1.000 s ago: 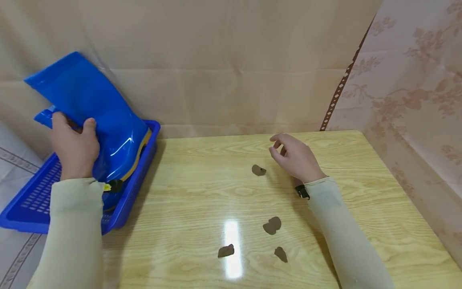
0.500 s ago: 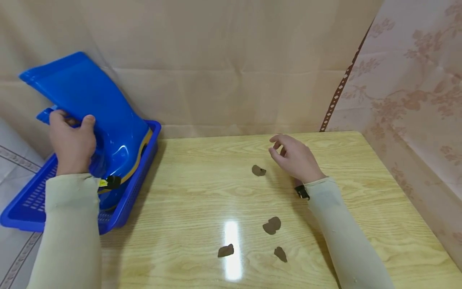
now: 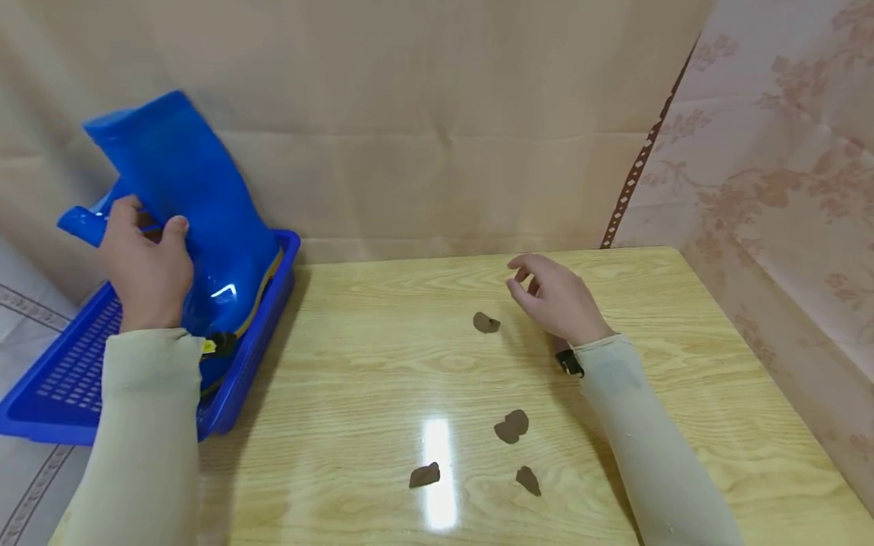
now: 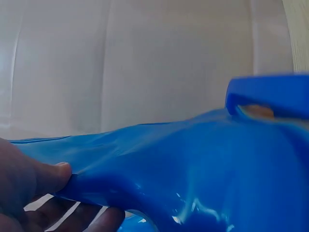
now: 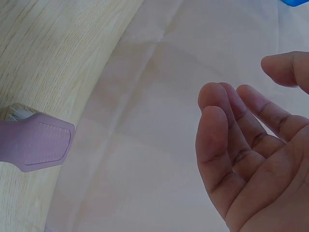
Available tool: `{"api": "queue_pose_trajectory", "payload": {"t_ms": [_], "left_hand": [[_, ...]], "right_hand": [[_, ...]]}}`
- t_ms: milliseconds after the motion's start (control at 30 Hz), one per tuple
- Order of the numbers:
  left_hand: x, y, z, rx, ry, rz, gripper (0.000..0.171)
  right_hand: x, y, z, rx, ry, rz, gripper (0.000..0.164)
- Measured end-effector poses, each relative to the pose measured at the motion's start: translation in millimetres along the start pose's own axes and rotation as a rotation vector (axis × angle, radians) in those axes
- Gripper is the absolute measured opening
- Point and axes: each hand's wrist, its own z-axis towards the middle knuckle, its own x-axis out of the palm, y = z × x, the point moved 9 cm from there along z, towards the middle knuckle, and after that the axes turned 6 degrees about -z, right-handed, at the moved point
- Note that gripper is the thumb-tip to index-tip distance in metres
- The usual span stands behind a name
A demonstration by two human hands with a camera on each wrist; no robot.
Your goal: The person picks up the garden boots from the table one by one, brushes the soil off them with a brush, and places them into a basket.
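Note:
My left hand (image 3: 150, 265) grips a glossy blue rubber boot (image 3: 198, 174) with a yellow sole edge. The boot leans toe-down in a blue plastic basket (image 3: 34, 426), its shaft tilted up toward the left. In the left wrist view, the thumb lies on top of the boot (image 4: 193, 164) and the fingers are beneath. A second blue shaft (image 3: 83, 224) shows beyond the hand; most of it is hidden. My right hand (image 3: 556, 299) hovers above the wooden table with fingers loosely bent, holding nothing. A purple brush (image 5: 41, 142) with white bristles lies below it in the right wrist view.
Several dark brown flat pieces lie on the table, among them one near the right hand (image 3: 486, 323), a double one (image 3: 512, 427) and one by the light reflection (image 3: 425, 475). A beige curtain (image 3: 423, 136) hangs behind; patterned cloth (image 3: 785, 167) is at right.
The boot's upper shaft swings slightly left, then back to the right, and its opening turns. My left hand shifts a little right with it. The right hand stays about the same.

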Motion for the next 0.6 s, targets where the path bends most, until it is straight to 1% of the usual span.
{"api": "queue_pose_trajectory", "payload": {"t_ms": [100,267,333,400,467,533,600], "left_hand": [[6.6,-0.3,-4.4,-0.008,0.027,-0.013,0.058],[9.6,5.3,-7.6,-0.074,0.066,-0.074,0.061],[11.1,4.7,-8.8,-0.078,0.081,-0.1,0.062],[14.0,1.9,-10.9,-0.068,0.091,-0.116,0.063],[17.4,-1.8,-14.0,-0.052,0.086,-0.122,0.065],[20.0,-6.2,-18.3,-0.034,0.063,-0.121,0.066],[20.2,-12.5,-24.4,0.001,0.011,-0.129,0.067]], "right_hand": [[-1.9,-1.5,-0.5,0.004,-0.004,-0.001,0.031],[-1.9,-3.7,-0.1,0.013,0.003,0.005,0.031],[-3.4,-4.6,-0.1,0.017,0.001,0.008,0.032],[-5.1,-5.5,0.1,0.02,-0.004,0.01,0.033],[-6.3,-5.9,0.8,0.019,-0.009,0.016,0.034],[-6.9,-6.7,1.2,0.019,-0.011,0.023,0.035],[-6.8,-7.7,1.7,0.02,-0.013,0.026,0.035]]}}
